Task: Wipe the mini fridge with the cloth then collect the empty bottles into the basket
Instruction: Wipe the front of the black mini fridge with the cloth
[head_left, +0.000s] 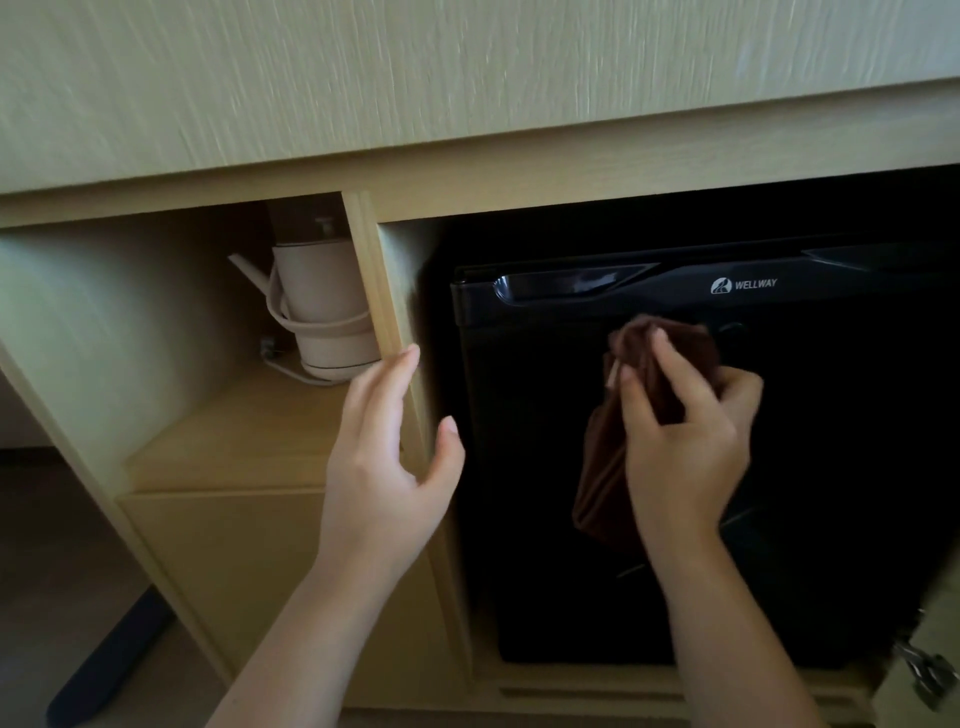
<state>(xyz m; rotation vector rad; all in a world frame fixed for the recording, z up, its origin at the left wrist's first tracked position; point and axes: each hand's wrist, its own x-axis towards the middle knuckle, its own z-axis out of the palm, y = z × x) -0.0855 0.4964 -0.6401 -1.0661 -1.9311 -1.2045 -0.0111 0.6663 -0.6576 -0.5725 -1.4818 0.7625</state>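
While right grip (685, 431) bunches brown cloth (597, 488) against upper door of black mini fridge (571, 597), fingers curl round fabric, loose tail hanging below: tight wad likely gives firmer wiping pressure. Left grip (384, 457) open, holding nothing, fingers straight, tips at wooden divider (384, 291) beside fridge, seemingly for balance. Fridge sits closed in alcove under desk (415, 78). Pale kettle (327, 306) on neighbouring shelf. Bottles, basket out of view; wiping apparently under way.

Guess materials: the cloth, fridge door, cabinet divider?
Cloth: soft brown fabric, likely microfibre or terry; it bunches and drapes.
Fridge door: black, glossy, probably plastic or glass; top trim shows reflections.
Cabinet divider: pale wood or wood-look laminate, matte, visible grain.
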